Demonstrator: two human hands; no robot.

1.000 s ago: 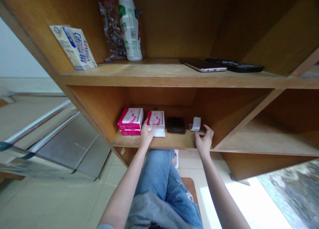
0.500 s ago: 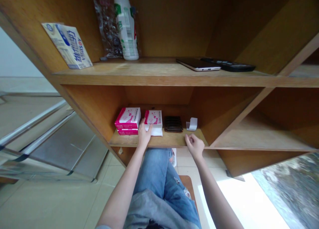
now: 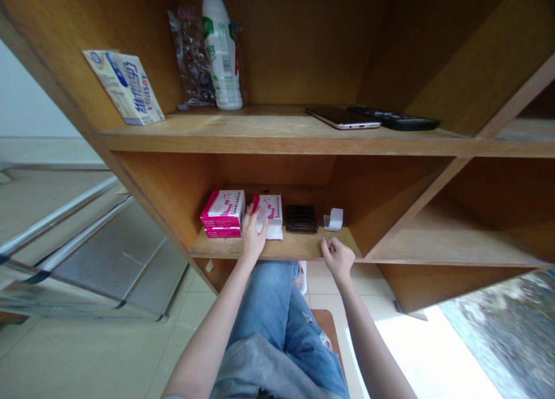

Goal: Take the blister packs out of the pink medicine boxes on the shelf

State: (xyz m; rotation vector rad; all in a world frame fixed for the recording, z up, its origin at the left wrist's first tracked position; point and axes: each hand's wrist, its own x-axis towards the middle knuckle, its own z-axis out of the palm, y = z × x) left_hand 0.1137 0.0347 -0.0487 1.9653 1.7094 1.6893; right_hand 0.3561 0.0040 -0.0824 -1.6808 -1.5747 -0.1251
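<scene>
Left hand (image 3: 254,237) open, fingers spread against pink box (image 3: 269,207) on lower shelf (image 3: 277,247). Right hand (image 3: 338,258) curled, fingers together, nothing visible held, at shelf edge. Second pink box (image 3: 222,209), dark stack (image 3: 301,218), white card (image 3: 333,220) stood untouched. Phone (image 3: 342,117) lay on shelf above.

Matt wood, glossy card, smooth plastic

The shelf (image 3: 277,139) is matt, lightly worn wood; the boxes (image 3: 222,209) are smooth, glossy card above soft white paper (image 3: 274,233). The bottle (image 3: 221,58) is smooth plastic, the bag (image 3: 191,58) crinkly clear plastic, the phone (image 3: 342,117) glossy, and the rails (image 3: 56,220) shiny metal.
</scene>
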